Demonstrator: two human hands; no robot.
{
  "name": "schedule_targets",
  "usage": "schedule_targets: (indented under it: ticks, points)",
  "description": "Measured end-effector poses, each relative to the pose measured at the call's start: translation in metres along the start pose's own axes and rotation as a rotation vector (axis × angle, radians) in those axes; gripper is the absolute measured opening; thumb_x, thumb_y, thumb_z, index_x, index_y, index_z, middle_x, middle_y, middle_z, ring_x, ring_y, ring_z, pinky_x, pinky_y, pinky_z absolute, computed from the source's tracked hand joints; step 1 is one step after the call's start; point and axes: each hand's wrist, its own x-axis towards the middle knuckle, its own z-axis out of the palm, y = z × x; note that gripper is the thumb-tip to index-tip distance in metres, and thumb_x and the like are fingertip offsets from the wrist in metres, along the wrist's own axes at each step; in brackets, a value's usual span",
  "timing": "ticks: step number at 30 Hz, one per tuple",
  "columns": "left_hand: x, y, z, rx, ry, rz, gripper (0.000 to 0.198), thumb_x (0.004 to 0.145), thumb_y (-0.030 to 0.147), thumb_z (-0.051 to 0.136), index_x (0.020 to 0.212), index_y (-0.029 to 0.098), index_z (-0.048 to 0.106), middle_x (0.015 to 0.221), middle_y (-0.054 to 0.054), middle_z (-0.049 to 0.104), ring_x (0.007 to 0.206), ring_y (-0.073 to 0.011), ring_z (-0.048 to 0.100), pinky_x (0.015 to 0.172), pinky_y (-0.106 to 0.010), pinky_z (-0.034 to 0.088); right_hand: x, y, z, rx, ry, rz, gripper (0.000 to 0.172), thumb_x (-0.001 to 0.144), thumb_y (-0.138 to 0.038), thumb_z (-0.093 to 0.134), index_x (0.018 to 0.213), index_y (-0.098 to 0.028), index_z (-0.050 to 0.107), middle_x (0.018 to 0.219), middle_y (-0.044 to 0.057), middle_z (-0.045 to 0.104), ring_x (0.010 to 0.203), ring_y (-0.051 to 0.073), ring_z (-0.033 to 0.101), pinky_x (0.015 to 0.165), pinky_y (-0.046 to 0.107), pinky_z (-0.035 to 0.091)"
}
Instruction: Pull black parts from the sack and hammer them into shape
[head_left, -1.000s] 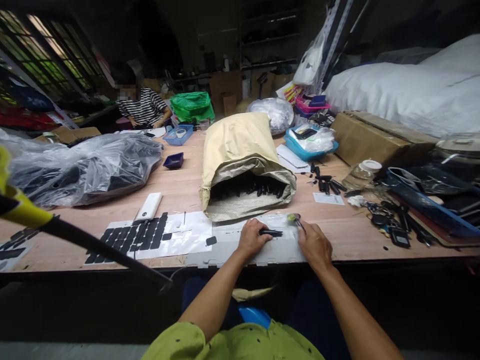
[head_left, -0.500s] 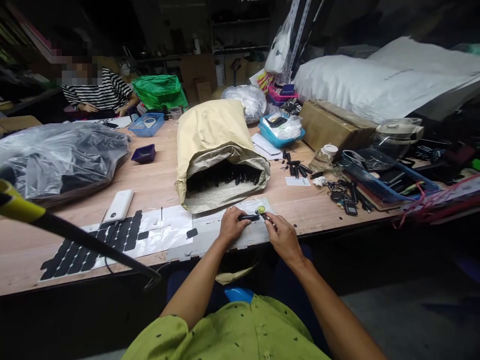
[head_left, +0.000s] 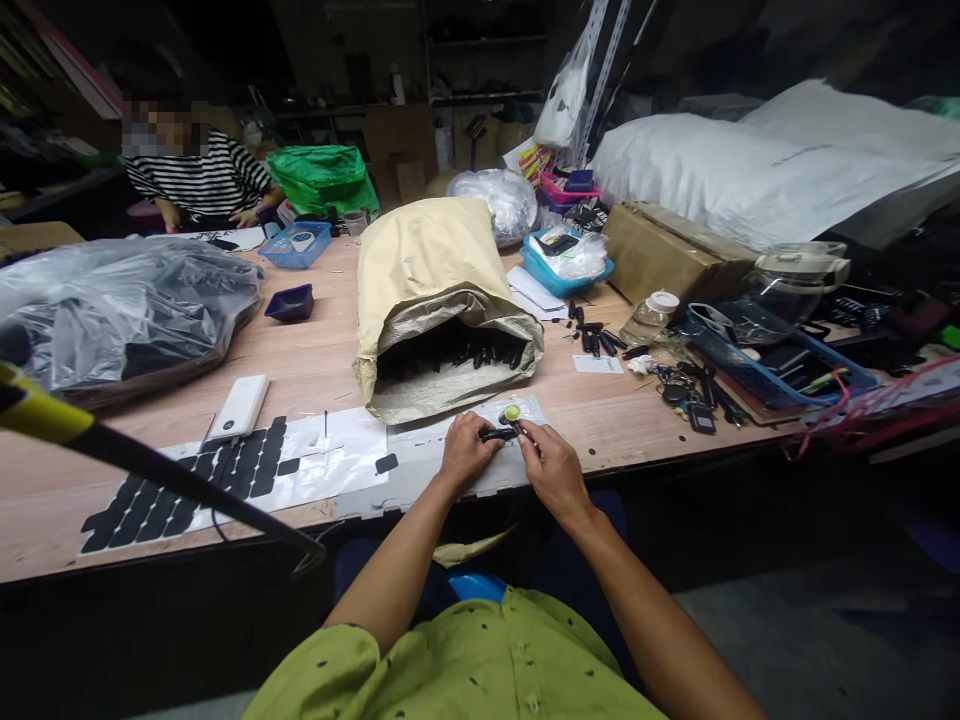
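Observation:
My left hand (head_left: 465, 449) is closed on a small black stick-shaped part (head_left: 496, 434) at the near edge of the wooden table (head_left: 315, 365). My right hand (head_left: 544, 462) is closed on a small tool with a yellow-green top (head_left: 513, 415), its tip at the end of the black part. Both hands rest over a white sheet (head_left: 420, 462). Just behind them lies a tan sack (head_left: 427, 270), its mouth open toward me with several black parts inside.
A sheet of black pads (head_left: 225, 470) and a white power bank (head_left: 240, 406) lie to the left. A plastic bag of black items (head_left: 120, 315) sits far left. Blue trays, loose black parts (head_left: 596, 338), keys and a cardboard box (head_left: 667, 255) crowd the right. A person in a striped shirt (head_left: 199, 185) sits across.
My view has swung to the right and the table now sits more to the left. My hands have drawn closer together around the black part and the tool.

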Motion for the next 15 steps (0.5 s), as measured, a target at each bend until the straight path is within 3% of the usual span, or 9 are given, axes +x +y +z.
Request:
schedule_targets:
  ticks: [8,11,15]
  points:
    - [0.001,-0.003,0.003,-0.008,0.006,0.018,0.010,0.073,0.017,0.077,0.078,0.020,0.068,0.083,-0.002,0.062,0.087,-0.0192,0.055,0.081,-0.032,0.044,-0.006,-0.001,0.009,0.032,-0.030,-0.015,0.032,0.092,-0.023,0.046,0.111,-0.021,0.071,0.096,0.008,0.071,0.087,0.020,0.066,0.077,0.030,0.052]
    - [0.001,-0.002,0.002,-0.009,0.006,0.015,0.011,0.072,0.018,0.078,0.077,0.020,0.068,0.083,-0.002,0.062,0.089,-0.0199,0.056,0.081,-0.033,0.044,0.002,0.014,0.003,-0.029,0.042,0.039,0.032,0.092,-0.022,0.046,0.111,-0.021,0.071,0.099,0.008,0.071,0.091,0.020,0.065,0.079,0.029,0.051]
    - [0.001,0.000,0.000,-0.009,-0.005,-0.003,0.012,0.072,0.018,0.078,0.077,0.020,0.068,0.082,-0.002,0.062,0.088,-0.0198,0.055,0.080,-0.033,0.044,0.020,0.046,-0.007,-0.223,0.085,0.175,0.030,0.088,-0.020,0.052,0.110,-0.023,0.072,0.098,0.006,0.069,0.083,0.019,0.062,0.069,0.027,0.045]
